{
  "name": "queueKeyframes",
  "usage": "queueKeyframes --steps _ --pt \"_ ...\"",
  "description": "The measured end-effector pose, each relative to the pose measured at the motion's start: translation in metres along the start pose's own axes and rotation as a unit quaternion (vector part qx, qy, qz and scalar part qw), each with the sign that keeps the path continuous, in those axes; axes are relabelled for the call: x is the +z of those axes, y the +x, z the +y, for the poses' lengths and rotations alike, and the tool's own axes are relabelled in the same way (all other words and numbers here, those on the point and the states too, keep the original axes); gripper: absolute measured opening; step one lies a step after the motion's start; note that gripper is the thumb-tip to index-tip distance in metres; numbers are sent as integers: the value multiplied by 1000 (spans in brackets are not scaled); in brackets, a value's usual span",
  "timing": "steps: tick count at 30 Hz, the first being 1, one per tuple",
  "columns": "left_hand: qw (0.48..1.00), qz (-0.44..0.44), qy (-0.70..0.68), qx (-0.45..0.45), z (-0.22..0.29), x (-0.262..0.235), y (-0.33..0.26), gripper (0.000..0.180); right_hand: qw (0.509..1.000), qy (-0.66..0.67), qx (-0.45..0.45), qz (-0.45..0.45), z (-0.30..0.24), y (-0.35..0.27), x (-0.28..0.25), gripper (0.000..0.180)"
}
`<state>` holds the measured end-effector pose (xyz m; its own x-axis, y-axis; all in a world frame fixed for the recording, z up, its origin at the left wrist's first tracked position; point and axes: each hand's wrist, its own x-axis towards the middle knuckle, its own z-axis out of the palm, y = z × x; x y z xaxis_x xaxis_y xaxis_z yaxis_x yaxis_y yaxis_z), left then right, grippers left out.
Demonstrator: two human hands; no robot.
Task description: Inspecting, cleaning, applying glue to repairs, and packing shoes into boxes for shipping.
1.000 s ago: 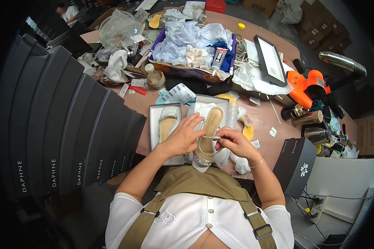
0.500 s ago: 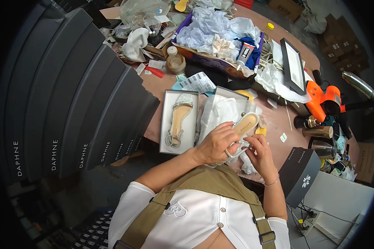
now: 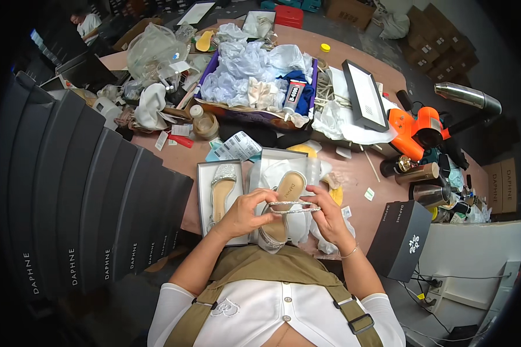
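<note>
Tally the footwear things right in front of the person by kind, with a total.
Sandals: 2, one in the open shoe box, one held by the left hand and right hand
Open shoe boxes: 1
Closed black shoe boxes on the table: 1
Total: 4

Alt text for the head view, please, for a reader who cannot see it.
Both hands, left hand and right hand, stretch a sparkly strap of a beige flat sandal over an open shoebox holding its mate, on a cluttered pink table.
</note>
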<state>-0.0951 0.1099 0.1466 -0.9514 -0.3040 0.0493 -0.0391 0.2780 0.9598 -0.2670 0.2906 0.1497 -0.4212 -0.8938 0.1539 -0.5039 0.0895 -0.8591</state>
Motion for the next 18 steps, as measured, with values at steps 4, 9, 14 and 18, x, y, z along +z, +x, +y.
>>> queueKeyframes --steps 4,9,14,18 --pt "974 185 -114 -61 -42 3 -6 61 989 27 140 -46 59 21 9 25" --pt "979 86 164 -90 -96 -2 -20 50 958 -216 24 -185 101 63 11 35" --pt "974 194 111 -44 -88 -30 41 43 973 -211 -65 -64 49 202 -14 39" --pt "944 288 147 70 -74 -90 148 51 967 -230 -113 -9 65 300 16 50"
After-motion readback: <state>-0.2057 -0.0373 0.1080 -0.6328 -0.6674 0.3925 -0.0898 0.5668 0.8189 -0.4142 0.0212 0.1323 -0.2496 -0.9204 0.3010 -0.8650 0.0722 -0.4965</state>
